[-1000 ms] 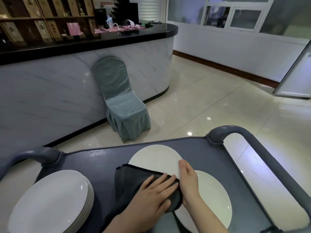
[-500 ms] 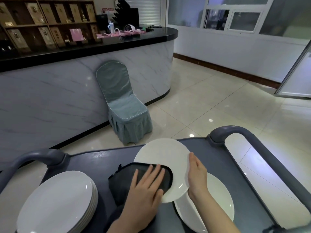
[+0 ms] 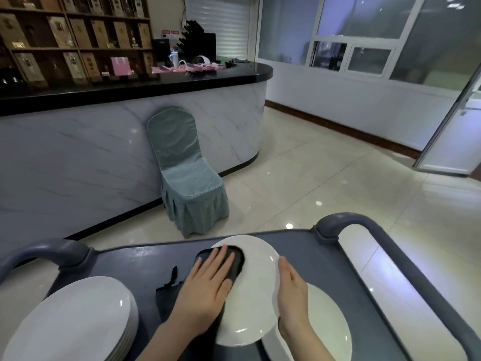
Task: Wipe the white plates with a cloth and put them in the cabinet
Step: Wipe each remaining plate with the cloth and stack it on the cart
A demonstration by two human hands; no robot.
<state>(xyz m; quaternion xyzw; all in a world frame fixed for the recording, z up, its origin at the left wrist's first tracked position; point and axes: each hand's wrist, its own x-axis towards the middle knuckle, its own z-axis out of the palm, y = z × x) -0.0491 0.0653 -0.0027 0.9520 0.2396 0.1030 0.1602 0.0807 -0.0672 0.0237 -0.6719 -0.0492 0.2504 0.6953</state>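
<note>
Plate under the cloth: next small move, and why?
Probably sweep the cloth toward the near right of the plate: the left hand presses it flat on the far-left part only, the rest shows bare, and the right hand rests on the plate's right edge.

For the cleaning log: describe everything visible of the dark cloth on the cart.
The dark cloth is a charcoal, soft-looking fabric. Its folded front part lies flat on the far left of the white plate, pressed under the straight fingers of the left hand. The rest trails off the plate's left rim onto the grey cart top, bunched, with a small loop sticking up. Its underside is hidden.
</note>
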